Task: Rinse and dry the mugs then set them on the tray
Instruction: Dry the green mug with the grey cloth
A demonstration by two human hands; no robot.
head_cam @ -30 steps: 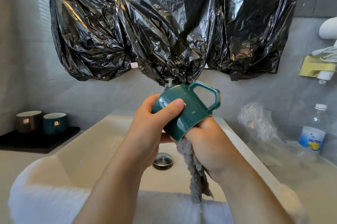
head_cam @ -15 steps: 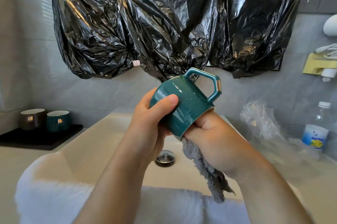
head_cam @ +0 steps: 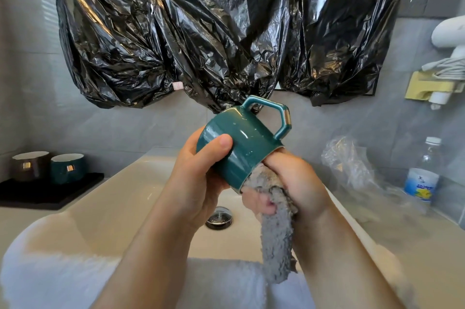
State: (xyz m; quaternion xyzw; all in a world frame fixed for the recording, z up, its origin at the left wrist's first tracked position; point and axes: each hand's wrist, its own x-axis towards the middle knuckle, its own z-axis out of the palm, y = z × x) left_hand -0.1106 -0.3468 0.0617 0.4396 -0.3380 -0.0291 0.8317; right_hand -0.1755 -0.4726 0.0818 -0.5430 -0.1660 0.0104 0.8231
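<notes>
Step in hand: drying, as I judge it; the inside of the glossy teal ceramic mug with the angular handle (head_cam: 241,150) is being wiped
Mug position: in the air above the cream wash basin (head_cam: 120,208), tipped so its mouth points down towards the right hand, with the handle uppermost; a few specks on its wall look like droplets
Left hand (head_cam: 198,183): wrapped round the mug's base end, thumb pressed across the wall
Right hand (head_cam: 299,183): fingers curled tight round the shaggy grey cloth (head_cam: 276,240); the cloth's top is stuffed into the mug's mouth and its tail hangs over the basin
Tray: the flat black tray (head_cam: 50,195) lies on the counter well left of the basin and carries a brown mug (head_cam: 30,165) and a second teal mug (head_cam: 66,167), upright and side by side, with bare surface in front of them
Progress: those two look finished; this is the only mug off the tray
Next move calls for: wiping the outer wall, drawing the cloth out, turning the mug upright, then carrying it left to the bare part of the tray without knocking the pair
Risk: the glaze may be slippery once one hand bears it alone
</notes>
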